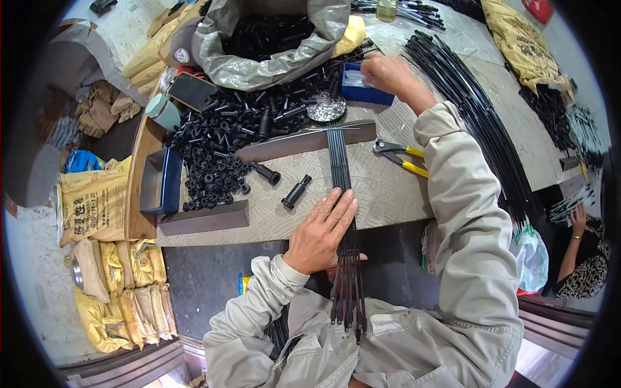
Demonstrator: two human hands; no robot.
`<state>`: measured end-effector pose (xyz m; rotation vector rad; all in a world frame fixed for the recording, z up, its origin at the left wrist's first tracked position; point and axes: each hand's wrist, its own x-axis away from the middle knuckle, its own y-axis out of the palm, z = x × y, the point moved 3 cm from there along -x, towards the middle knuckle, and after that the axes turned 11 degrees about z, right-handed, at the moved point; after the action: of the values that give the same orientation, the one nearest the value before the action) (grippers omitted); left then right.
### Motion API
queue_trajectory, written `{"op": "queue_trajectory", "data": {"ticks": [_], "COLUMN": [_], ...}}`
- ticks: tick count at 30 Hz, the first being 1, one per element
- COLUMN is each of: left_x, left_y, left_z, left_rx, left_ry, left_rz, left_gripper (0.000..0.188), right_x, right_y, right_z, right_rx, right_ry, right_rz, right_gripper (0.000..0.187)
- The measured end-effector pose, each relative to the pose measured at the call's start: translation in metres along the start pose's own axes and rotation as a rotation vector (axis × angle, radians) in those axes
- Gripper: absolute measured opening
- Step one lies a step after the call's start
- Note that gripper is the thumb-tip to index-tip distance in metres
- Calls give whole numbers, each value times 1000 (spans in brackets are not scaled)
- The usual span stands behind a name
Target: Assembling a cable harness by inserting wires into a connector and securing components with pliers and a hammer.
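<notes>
My left hand [322, 234] lies with fingers stretched flat across a row of thin black rods [339, 158]. The rods run side by side over the table's front edge, their lower ends hanging above my lap. Farther up, my right hand [392, 76] is at a small blue box [367, 95] holding thin whitish pieces. Its fingers are bent together at the box's rim; whatever they pinch is too small to make out. A round dish of small shiny parts [326, 107] sits at the rods' far ends, by a long metal bar [307, 143].
Yellow-handled pliers [401, 157] lie right of the rods. Left are a heap of black plastic parts [220, 142], two loose black fittings [297, 192], a blue bin [160, 181] and a metal block [204, 218]. Behind stands a grey sack [268, 76]; long black rods [475, 110] lie right.
</notes>
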<state>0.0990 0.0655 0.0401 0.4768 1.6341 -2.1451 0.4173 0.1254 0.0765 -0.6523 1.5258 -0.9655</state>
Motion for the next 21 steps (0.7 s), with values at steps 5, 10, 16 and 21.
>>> {"op": "queue_trajectory", "data": {"ticks": [5,10,16,21], "left_x": [3,0,1,2], "left_y": [3,3,2,1], "left_z": [-2,-2,-4,-3], "left_rx": [8,36,31,37], "left_ry": [21,19,0,-3], "left_rz": [3,35,26,7], "left_gripper": [85,83,82,80], "right_x": [-4,-2,43,66], "right_y": [4,1,-42,-34], "right_z": [5,19,-48,-69], "right_rx": [-13,-68,-437,-343], "right_ry": [22,86,-2,-10], "right_rz": [-123,-2,226,26], "right_gripper": [6,12,8,17]}}
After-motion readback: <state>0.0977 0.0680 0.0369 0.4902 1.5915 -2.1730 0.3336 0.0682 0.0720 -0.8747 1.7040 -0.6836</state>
